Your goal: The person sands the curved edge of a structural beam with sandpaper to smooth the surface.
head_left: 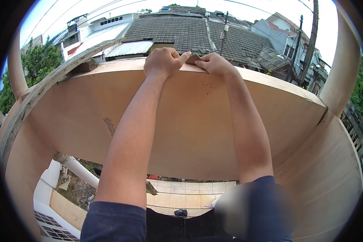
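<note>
Both arms reach forward to the top edge of a peach-coloured painted wall (189, 117). My left hand (161, 62) is closed at that edge, its fingers curled and its thumb pointing right. The thumb tip meets the left side of a small brown flat piece (194, 59), perhaps sandpaper or card. From the other side, my right hand (217, 64) pinches this piece between thumb and fingers. What lies inside the curled left fingers is hidden. Small dark specks mark the wall face below the right hand.
A weathered wooden pole (54, 76) slants across the left side, near a dark block (84, 66) on the ledge. Round columns rise left and right. Tiled roofs (169, 32) lie beyond the wall. Far below is a tiled floor (189, 197), with wires crossing above it.
</note>
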`<state>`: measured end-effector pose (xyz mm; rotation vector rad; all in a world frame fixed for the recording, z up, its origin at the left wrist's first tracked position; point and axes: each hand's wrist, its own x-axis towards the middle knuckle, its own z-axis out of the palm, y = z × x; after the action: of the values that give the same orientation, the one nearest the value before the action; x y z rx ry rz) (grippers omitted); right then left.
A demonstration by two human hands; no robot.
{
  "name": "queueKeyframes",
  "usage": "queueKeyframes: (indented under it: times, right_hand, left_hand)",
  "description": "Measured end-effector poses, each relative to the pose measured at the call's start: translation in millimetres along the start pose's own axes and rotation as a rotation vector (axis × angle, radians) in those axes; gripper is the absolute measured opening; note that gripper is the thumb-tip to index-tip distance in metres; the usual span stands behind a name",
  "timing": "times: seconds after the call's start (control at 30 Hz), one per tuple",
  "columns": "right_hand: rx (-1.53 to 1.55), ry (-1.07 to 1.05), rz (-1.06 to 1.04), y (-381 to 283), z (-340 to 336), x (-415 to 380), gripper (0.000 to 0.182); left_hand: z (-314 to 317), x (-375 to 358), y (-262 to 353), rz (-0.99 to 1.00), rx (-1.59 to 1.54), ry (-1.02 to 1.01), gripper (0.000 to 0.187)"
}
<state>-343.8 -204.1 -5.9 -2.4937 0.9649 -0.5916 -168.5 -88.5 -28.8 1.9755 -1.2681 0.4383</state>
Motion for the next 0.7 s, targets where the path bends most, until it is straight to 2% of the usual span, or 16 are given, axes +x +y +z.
queueKeyframes:
  times: [0.03, 0.1, 0.13, 0.23, 0.27, 0.33, 0.4, 0.47, 0.53, 0.63, 0.7]
  right_hand:
    - [0.008, 0.006, -0.002, -4.1, 4.7, 1.7, 0.037]
    - [-0.210, 0.220, 0.179, -9.4, 16.3, 8.1, 0.038]
    - [-0.201, 0.217, 0.178, -4.9, 16.4, 12.6, 0.038]
    - [-0.082, -0.054, -0.026, -1.7, 0.1, 1.3, 0.039]
    - [-0.082, -0.052, -0.023, 3.1, -1.3, 1.5, 0.039]
    - [0.135, -0.109, -0.116, 13.7, -4.6, 5.1, 0.036]
    - [0.100, -0.110, -0.097, 11.0, 0.9, 13.4, 0.038]
    - [-0.163, 0.160, 0.176, -3.9, 16.5, 19.6, 0.040]
    - [-0.126, 0.125, 0.209, 1.8, 17.1, 32.0, 0.041]
    - [-0.246, 0.018, 0.130, 9.2, 15.9, 57.4, 0.044]
    - [-0.274, 0.027, 0.163, 0.3, 21.1, 62.7, 0.044]
  left_hand:
    - [0.8, 0.8, -1.3, 0.015, 0.008, 0.037, 0.056]
    - [0.9, 1.3, -1.4, 0.014, 0.014, 0.042, 0.057]
    - [0.4, -0.3, -1.2, 0.008, 0.011, 0.039, 0.058]
    - [0.4, -1.1, 0.4, -0.009, -0.001, 0.025, 0.057]
    - [0.3, -0.3, 1.1, -0.007, -0.003, 0.023, 0.057]
    - [0.8, 2.2, -1.4, 0.007, 0.015, 0.019, 0.057]
    - [4.2, 1.7, -1.4, 0.012, 0.012, 0.039, 0.057]
    - [2.7, 2.6, -1.2, 0.008, 0.014, 0.065, 0.057]
    - [2.6, 1.6, -1.1, 0.011, 0.036, 0.040, 0.057]
    - [-0.4, -1.4, 1.8, -0.021, 0.062, 0.008, 0.058]
    - [-1.5, -1.3, 3.1, -0.030, 0.057, -0.006, 0.059]
